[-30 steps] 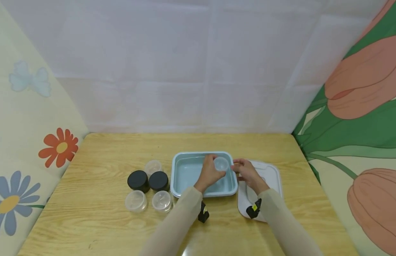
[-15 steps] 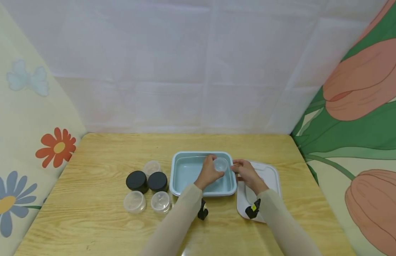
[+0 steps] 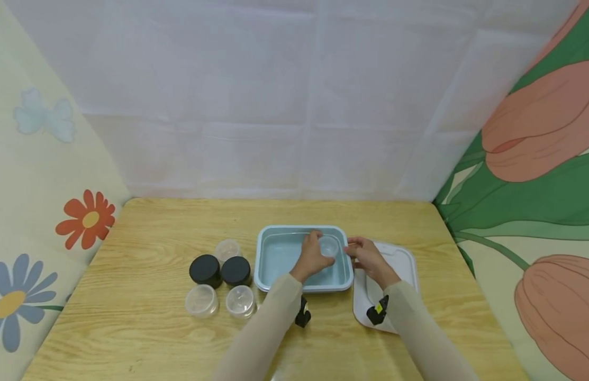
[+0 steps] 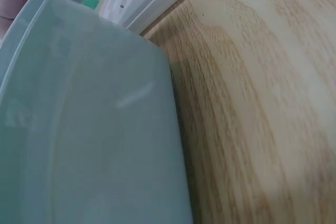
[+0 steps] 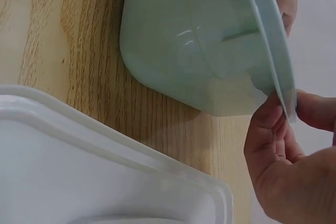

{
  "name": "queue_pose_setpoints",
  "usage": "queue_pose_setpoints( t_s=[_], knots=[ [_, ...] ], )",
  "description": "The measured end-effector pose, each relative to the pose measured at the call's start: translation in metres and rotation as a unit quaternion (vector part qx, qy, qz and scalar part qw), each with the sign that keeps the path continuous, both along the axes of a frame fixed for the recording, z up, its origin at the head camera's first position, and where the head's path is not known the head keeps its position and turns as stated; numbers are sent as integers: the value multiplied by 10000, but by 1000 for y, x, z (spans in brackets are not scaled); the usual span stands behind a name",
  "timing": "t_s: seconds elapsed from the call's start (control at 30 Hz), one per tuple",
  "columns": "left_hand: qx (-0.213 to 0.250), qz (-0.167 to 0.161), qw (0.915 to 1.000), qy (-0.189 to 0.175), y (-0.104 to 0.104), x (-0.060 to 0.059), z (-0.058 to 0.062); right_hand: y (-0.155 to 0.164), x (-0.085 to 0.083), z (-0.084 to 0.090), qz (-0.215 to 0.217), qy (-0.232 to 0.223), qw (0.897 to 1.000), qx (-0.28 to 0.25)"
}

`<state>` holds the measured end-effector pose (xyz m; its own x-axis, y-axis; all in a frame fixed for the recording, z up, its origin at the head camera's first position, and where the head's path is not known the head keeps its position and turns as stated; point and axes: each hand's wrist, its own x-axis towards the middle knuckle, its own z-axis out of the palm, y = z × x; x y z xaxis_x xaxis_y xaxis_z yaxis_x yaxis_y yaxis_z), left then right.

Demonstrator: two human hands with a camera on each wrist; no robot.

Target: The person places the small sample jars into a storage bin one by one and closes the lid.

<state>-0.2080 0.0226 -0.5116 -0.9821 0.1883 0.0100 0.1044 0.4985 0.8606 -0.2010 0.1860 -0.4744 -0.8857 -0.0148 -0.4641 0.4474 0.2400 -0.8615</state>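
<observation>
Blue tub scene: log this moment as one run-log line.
left hand: holds clear cup inside blue tub | right hand: pinches tub rim | white lid: flat on table, right of tub | five small jars: left of tub

The head camera is looking forward and down over the table (image 3: pixel 146 338). Both wrist cameras are viewing the blue tub (image 4: pixel 94 145) at close range, sharing its wall.

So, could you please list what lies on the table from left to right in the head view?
Black-lidded jars with clear jars → blue tub → left hand holding a clear jar → right hand on the tub's rim → white lid.
</observation>
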Motion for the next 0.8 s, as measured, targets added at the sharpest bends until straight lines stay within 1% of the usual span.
queue_pose_setpoints(
  t_s=[0.1,0.23,0.3,0.57,0.8],
  knots=[
    [-147,0,9998,-116,-3,0,3,0,1,0,19,58,10000,-24],
    [-262,-140,9990,-348,-10,1,11,-1,0,0,37,75,10000,13],
    [-235,-193,9987,-418,-14,1,16,-1,0,0,46,67,10000,19],
    [-46,-327,9984,-469,-29,1,29,-1,-2,1,56,11,10000,25],
    [203,-433,9972,-572,-37,7,45,0,-1,2,117,-12,9999,63]
  ],
)
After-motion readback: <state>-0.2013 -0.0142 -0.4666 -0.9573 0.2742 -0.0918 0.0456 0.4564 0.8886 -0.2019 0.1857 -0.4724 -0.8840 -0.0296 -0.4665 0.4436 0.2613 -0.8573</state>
